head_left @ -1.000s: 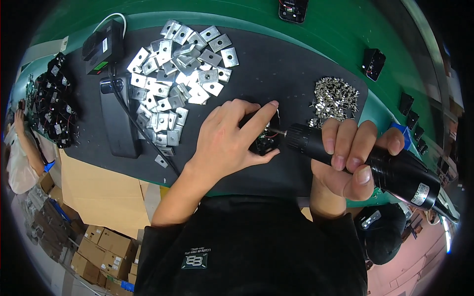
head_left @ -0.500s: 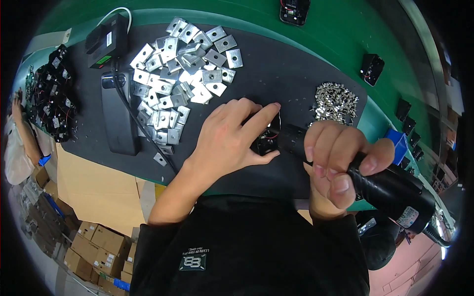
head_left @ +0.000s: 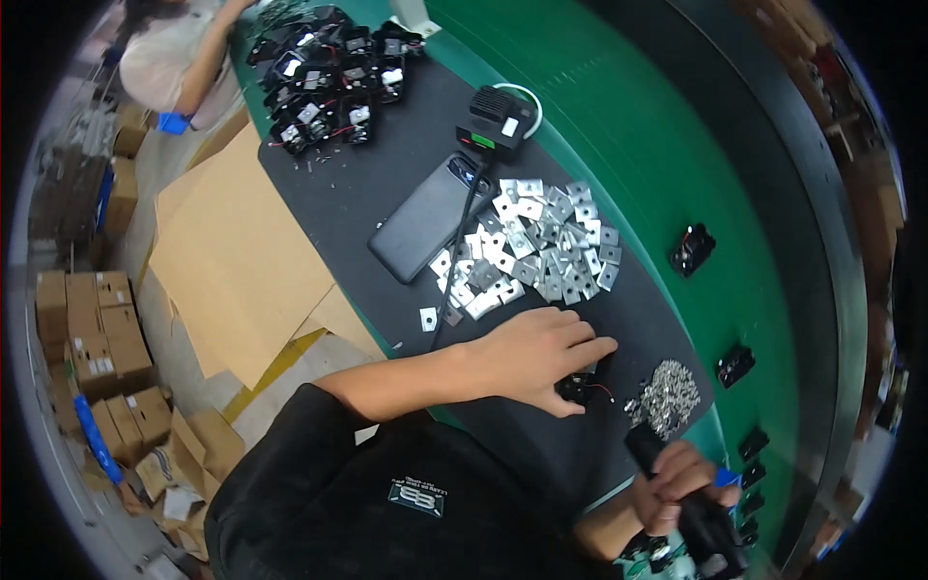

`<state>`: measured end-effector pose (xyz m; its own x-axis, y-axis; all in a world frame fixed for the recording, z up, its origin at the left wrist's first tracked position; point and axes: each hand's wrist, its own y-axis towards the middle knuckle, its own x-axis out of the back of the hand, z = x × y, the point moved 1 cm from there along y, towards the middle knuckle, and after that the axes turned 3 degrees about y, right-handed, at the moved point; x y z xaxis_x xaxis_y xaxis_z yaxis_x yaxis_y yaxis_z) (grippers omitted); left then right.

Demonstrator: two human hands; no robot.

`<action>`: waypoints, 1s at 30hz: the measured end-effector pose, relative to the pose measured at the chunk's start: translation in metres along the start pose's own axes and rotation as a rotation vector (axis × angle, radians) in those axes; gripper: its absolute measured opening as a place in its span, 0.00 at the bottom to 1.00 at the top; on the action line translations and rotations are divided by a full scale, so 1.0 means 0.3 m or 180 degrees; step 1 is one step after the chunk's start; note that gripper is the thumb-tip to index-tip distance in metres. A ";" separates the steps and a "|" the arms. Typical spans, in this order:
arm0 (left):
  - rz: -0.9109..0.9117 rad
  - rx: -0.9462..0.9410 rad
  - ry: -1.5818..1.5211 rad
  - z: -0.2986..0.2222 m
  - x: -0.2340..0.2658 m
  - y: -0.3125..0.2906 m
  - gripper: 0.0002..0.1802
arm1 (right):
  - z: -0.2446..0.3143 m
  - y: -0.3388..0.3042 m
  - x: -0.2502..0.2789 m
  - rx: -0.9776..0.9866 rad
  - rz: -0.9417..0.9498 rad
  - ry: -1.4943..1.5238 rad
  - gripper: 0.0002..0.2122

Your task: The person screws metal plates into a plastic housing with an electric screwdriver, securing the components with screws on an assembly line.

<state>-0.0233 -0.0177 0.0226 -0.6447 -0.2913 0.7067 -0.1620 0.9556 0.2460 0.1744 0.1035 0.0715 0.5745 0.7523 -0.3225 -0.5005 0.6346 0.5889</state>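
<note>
A black electric screwdriver (head_left: pixel 691 507) is gripped in the right hand (head_left: pixel 677 480), all fingers wrapped tight round its barrel, low and close to the body, its tip lifted clear of the counter (head_left: pixel 387 193). Just beyond that grip, a heap of small silver screws (head_left: pixel 664 394) is seen lying loose on the black mat. To the left of the screws, the left hand (head_left: pixel 536 356) is laid over a small black part (head_left: pixel 580 387) with a thin red lead; the fingers are curled down on it and pin it to the mat, though the exact grip underneath is hidden.

The part is judged to be in the middle of its fastening step: it is held in place, yet the driver is not on it.

Further out from the left hand, a large pile of square silver plates (head_left: pixel 536 249) is spread, a sign that much remains to be assembled. Beyond the plates, a dark phone (head_left: pixel 425 227) and a small black box (head_left: pixel 498 118) with a white cable are set. A few single black parts (head_left: pixel 692 248) are scattered on the green belt to the right. Farthest off, a big cluster of black parts (head_left: pixel 333 82) is heaped beside another person (head_left: pixel 179 58); whether those are finished cannot be told.
</note>
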 end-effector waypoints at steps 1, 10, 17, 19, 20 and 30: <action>-0.0147 0.0048 0.0073 0.008 0.051 -0.008 0.39 | -0.021 -0.024 -0.001 -0.0011 0.0033 0.0024 0.25; -0.1472 0.0947 0.2413 0.375 0.768 -0.002 0.37 | -0.116 -0.062 0.029 -0.0417 0.0156 -0.0279 0.29; -0.0818 0.2004 0.3520 0.779 1.079 -0.038 0.40 | -0.092 -0.085 0.029 -0.0508 -0.0078 -0.0346 0.28; -0.0588 0.2228 0.3524 0.774 1.081 -0.048 0.40 | -0.078 -0.082 0.021 -0.0529 -0.0263 -0.0302 0.28; -0.0520 0.2193 0.3382 0.778 1.076 -0.057 0.39 | -0.080 -0.100 0.045 -0.0571 -0.0458 -0.0265 0.28; -0.0385 0.0858 0.2906 0.576 0.929 -0.022 0.24 | -0.027 -0.017 0.096 -0.0343 -0.1045 0.0673 0.26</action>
<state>-0.3311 -0.0975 0.1033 0.2000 -0.2017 0.9588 -0.4293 0.8616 0.2708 0.1881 0.1233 0.0533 0.5748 0.5193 -0.6324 -0.3842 0.8536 0.3517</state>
